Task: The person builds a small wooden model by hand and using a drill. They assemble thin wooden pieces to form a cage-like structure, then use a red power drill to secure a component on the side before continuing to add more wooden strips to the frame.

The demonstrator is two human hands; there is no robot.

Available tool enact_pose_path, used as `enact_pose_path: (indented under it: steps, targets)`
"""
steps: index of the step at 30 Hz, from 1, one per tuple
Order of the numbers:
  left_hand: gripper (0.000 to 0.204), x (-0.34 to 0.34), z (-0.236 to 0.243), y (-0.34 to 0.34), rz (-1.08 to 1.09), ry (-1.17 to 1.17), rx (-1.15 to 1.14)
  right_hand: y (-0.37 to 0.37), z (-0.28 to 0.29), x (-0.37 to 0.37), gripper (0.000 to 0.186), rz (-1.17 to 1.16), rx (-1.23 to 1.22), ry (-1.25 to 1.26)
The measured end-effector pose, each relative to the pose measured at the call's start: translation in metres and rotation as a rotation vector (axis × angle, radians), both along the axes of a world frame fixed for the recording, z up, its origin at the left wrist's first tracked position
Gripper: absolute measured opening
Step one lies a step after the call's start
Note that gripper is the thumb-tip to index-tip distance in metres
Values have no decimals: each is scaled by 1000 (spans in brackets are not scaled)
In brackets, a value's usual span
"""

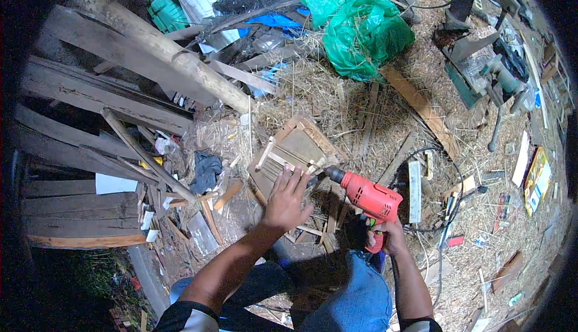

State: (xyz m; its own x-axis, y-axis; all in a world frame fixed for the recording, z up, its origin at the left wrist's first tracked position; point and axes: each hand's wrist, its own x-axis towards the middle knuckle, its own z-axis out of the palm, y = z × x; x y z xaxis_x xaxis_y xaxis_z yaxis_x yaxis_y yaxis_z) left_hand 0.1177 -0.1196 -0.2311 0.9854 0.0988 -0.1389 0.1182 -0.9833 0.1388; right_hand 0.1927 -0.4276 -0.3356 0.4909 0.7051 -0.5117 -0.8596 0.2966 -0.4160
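Observation:
My right hand [394, 235] is wrapped around the handle of a red corded power drill [372, 198], with its dark chuck pointing left. The chuck end meets the right side of a small wooden piece [301, 143], which looks like a box or frame with slats and a raised rim. A thin light wooden strip [265, 153] lies across its left part. My left hand [289, 199] rests with fingers stretched out on the near edge of the wooden piece, close to the chuck. I cannot make out the drill's tip.
Long planks and a round pole [205, 79] lie at the left. A green plastic bag [367, 34] sits at the back, near a bench vise [503, 76]. The black drill cord [460, 196] loops at the right beside a white ruler-like bar [415, 192]. Straw and wood scraps cover the ground.

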Motion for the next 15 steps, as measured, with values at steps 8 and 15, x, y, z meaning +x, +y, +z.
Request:
enact_pose_path:
  steps: [8,15]
  targets:
    - [89,0,2,0,-5,-5,2,4,16,6,46,-23,-16,-31]
    - [88,2,5,-2,19,52,9,4,0,0,48,-21,-22,-29]
